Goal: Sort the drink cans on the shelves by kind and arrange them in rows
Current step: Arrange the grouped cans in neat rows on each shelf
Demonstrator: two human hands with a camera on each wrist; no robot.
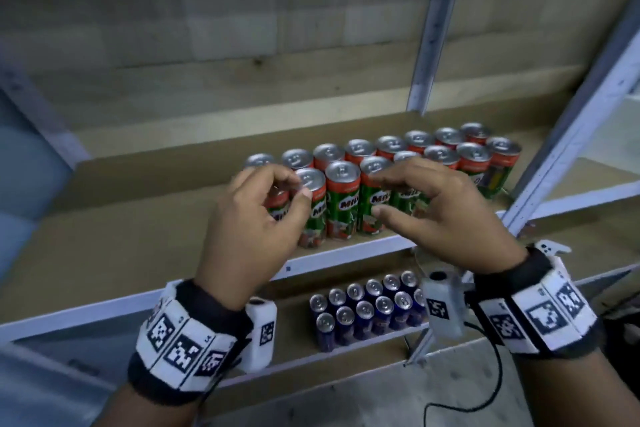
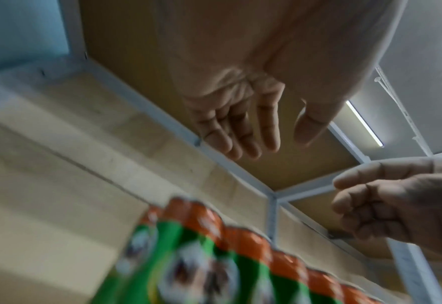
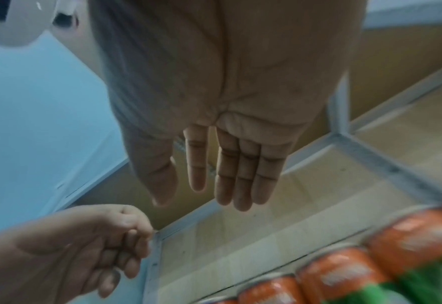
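Clearly, from the head camera, the Milo cans [image 1: 377, 180] stand in two tight rows on the upper shelf [image 1: 138, 229], blue cans [image 1: 367, 308] on the shelf below. Both the left hand [image 1: 256, 218] and right hand [image 1: 440, 215] hover loosely curled over the front row, holding nothing. A careless knuckle could topple one can into its neighbours.

Left wrist camera: relaxed fingers [image 2: 243, 133], empty, above blurred Milo cans.

Right wrist camera: straight fingers [image 3: 243, 174], empty; nudging the packed row risks skewing it.
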